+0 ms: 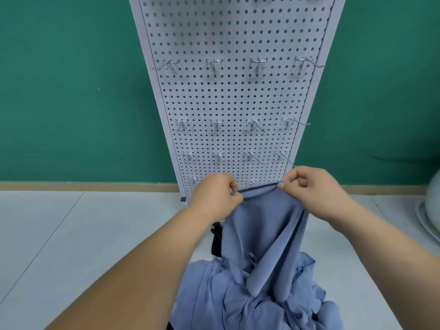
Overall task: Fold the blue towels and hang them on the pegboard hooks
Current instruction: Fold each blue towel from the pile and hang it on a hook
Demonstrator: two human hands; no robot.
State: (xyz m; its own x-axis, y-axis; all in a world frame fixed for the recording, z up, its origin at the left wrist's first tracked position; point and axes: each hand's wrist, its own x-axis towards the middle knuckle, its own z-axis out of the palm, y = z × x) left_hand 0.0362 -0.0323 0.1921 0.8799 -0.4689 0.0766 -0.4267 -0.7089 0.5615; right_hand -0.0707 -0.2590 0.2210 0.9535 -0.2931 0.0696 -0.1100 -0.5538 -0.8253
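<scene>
Left hand (215, 194) and right hand (309, 190), raised side by side in front of the lower pegboard (233, 96), each pinching one end of the top hem of a blue towel (266, 225) between thumb and curled fingers, so that the hem is drawn into a short taut line between them. The towel hangs from this line in loose diagonal folds, and its lower part runs into a heap of blue towels (250, 298) lying crumpled directly below, near the person. Judged from this arrangement, the step in hand is opening the towel out for its first fold. Risks: the grip is only on the thin hem, so a tug could pull it from the fingertips; the trailing cloth may drag neighbouring towels up out of the heap; uneven tension would give a skewed fold; and the wire hooks (215, 65), several of them long and angled outward, could snag the fabric if it swings close to the board. All hooks in view are bare. The pegboard is white and stands upright against a green wall (71, 91) with a pale wooden skirting strip (83, 186) at its foot. The surface below is light grey with thin seams, apparently the floor (71, 234). A black object (216, 241) is partly hidden behind the towel, and a blurred white object (431, 210) sits at the right edge.
</scene>
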